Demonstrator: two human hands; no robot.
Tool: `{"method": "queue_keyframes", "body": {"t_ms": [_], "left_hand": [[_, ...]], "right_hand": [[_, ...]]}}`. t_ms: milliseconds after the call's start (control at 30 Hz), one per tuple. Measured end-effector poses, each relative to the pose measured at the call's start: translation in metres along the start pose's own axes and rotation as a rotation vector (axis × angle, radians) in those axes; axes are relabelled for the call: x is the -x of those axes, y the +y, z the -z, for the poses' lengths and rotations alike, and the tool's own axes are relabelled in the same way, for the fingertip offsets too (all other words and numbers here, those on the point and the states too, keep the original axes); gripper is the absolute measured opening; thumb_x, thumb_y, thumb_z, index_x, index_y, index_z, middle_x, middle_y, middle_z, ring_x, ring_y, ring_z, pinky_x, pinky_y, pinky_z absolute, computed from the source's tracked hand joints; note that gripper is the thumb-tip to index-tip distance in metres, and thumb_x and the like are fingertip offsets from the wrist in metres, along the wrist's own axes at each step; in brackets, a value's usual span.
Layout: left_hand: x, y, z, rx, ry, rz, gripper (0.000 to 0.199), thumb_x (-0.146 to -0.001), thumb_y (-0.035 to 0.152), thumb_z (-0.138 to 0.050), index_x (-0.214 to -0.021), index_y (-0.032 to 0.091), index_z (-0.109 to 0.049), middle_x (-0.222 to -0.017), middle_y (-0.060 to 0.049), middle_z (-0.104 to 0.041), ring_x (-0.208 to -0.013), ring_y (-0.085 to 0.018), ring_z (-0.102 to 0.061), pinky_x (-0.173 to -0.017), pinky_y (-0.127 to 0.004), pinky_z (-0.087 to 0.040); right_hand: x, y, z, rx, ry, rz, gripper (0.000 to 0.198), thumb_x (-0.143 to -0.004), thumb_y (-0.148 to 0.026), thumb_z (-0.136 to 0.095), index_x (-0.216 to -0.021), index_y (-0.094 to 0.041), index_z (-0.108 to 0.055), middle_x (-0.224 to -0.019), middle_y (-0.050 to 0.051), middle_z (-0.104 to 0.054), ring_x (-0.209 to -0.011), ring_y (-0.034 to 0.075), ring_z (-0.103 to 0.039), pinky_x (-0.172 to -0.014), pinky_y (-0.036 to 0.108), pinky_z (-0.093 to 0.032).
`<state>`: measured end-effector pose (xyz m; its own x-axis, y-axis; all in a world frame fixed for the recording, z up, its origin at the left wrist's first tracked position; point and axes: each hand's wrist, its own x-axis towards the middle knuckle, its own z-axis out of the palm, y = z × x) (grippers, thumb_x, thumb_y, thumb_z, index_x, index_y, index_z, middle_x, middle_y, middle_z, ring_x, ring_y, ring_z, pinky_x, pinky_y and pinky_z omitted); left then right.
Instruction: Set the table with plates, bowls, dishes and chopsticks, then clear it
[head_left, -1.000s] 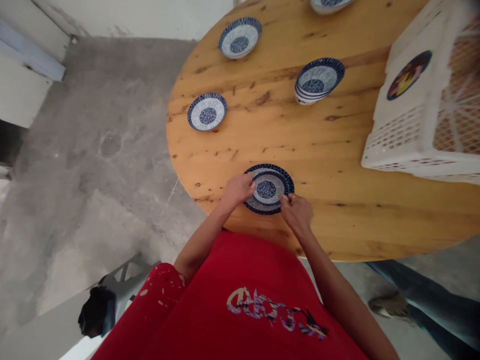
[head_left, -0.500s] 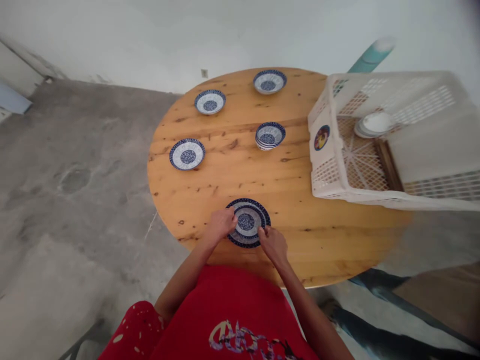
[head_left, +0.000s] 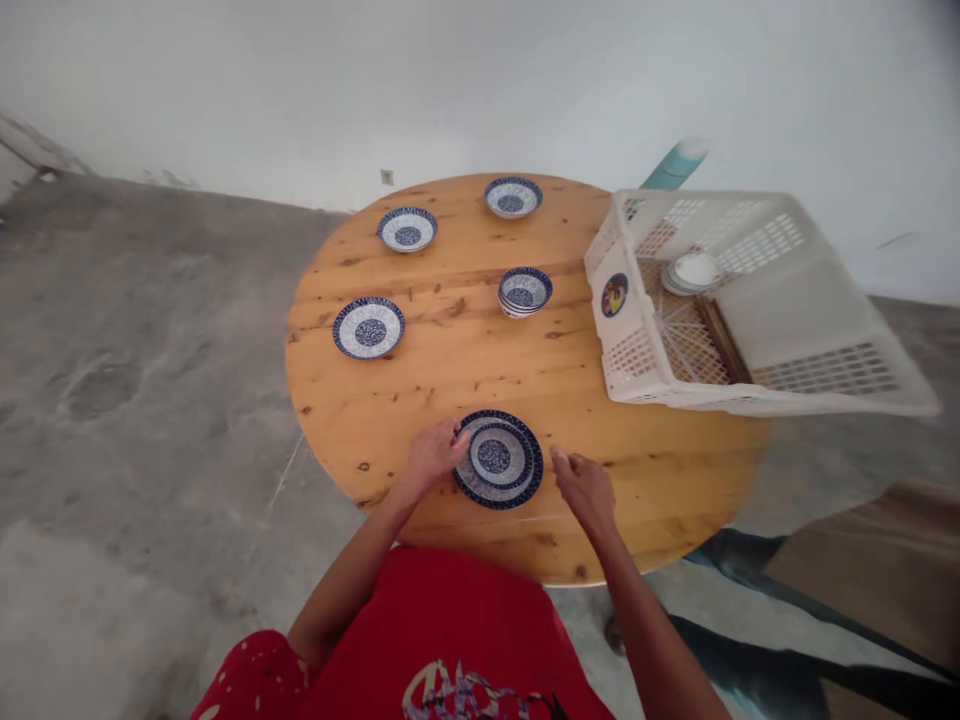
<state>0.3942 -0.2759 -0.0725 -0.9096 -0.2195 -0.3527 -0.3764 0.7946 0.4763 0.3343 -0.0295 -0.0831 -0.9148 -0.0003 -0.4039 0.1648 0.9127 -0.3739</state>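
In front of me a blue-and-white bowl (head_left: pixel 498 457) stands inside a wider plate with a dark blue patterned rim (head_left: pixel 531 480). My left hand (head_left: pixel 436 451) is at the plate's left edge, thumb reaching over the rim and fingers loosely apart; whether it touches the plate I cannot tell. Off the plate's right side, above the wood, my right hand (head_left: pixel 586 490) holds nothing, its thumb and forefinger apart and the other fingers curled.
On the round wooden table (head_left: pixel 442 380) lie a left plate (head_left: pixel 369 328), a back-left plate (head_left: pixel 407 230), a back plate (head_left: pixel 513 198) and stacked bowls (head_left: pixel 525 291). A white crate (head_left: pixel 637 365) at right holds white dishes (head_left: pixel 691 272). A person's leg (head_left: pixel 735 555) shows at lower right.
My right hand has let go of the bowl's rim and moved right, off the plate. My left hand has loosened and drawn slightly left. The view has shifted a little.
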Motion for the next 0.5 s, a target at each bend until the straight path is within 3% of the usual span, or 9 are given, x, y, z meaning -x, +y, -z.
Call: {"method": "queue_keyframes", "body": {"t_ms": [267, 367, 500], "left_hand": [[-0.078, 0.007, 0.049, 0.122, 0.087, -0.036, 0.016, -0.095, 0.027, -0.052, -0.091, 0.021, -0.066, -0.092, -0.004, -0.075, -0.088, -0.019, -0.068, -0.075, -0.027, -0.043], [-0.107, 0.016, 0.06, 0.148, 0.105, -0.052, 0.015, -0.094, 0.025, -0.052, -0.088, 0.02, -0.064, -0.092, -0.005, -0.074, -0.087, -0.02, -0.067, -0.074, -0.027, -0.044], [-0.149, 0.031, 0.069, 0.206, 0.154, -0.028, 0.015, -0.094, 0.025, -0.052, -0.087, 0.02, -0.064, -0.09, -0.006, -0.073, -0.087, -0.021, -0.067, -0.079, -0.029, -0.046]], "right_hand": [[-0.07, -0.03, 0.033, -0.405, 0.004, 0.017, 0.028, -0.083, -0.036, -0.055, -0.066, -0.015, -0.063, -0.058, 0.005, -0.063, -0.047, 0.015, -0.055, -0.053, 0.025, -0.041], [-0.114, -0.056, 0.046, -0.479, 0.014, 0.035, 0.02, -0.079, -0.03, -0.057, -0.07, -0.013, -0.064, -0.062, 0.005, -0.065, -0.047, 0.013, -0.056, -0.048, 0.023, -0.039], [-0.184, -0.096, 0.062, -0.457, 0.108, 0.056, 0.023, -0.084, -0.028, -0.054, -0.084, -0.009, -0.068, -0.075, 0.01, -0.07, -0.051, 0.013, -0.059, -0.049, 0.022, -0.043]]}}
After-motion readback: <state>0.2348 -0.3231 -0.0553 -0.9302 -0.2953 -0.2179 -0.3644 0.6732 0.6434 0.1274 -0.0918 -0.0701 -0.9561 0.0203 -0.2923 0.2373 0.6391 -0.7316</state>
